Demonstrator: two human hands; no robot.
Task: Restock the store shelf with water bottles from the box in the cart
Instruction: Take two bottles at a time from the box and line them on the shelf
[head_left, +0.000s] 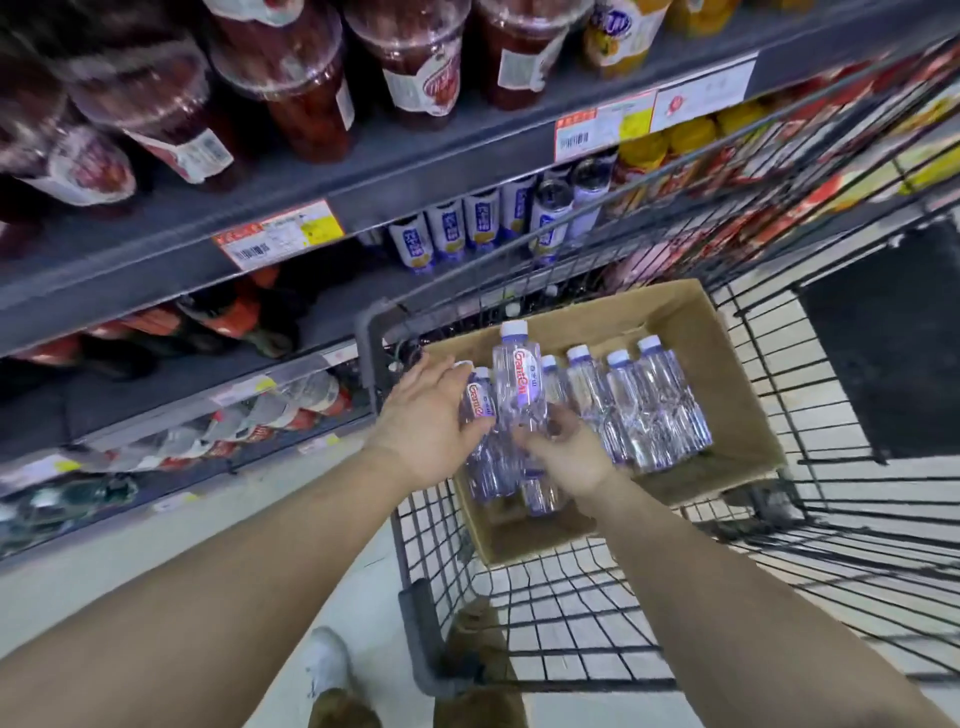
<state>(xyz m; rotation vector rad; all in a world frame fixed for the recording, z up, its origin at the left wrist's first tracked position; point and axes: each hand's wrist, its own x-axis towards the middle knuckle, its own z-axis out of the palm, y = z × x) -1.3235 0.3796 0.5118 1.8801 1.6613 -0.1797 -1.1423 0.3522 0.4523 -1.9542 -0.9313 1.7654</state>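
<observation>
A cardboard box (727, 395) sits in the wire cart (857, 519) and holds several clear water bottles with white caps. My right hand (571, 457) grips one water bottle (519, 379) near its base and holds it upright, raised above the others. My left hand (426, 415) lies against a second water bottle (480, 410) at the box's left side, fingers spread over it; whether it grips is unclear. More bottles (649, 405) stand in a row on the right of the box.
Grey store shelves (415, 171) rise to the left and ahead, stocked with red drinks, white-blue bottles (467, 228) and yellow-capped ones. The bottom shelf (249, 415) holds lying bottles. The cart's grey rim (369, 338) stands close to the shelves.
</observation>
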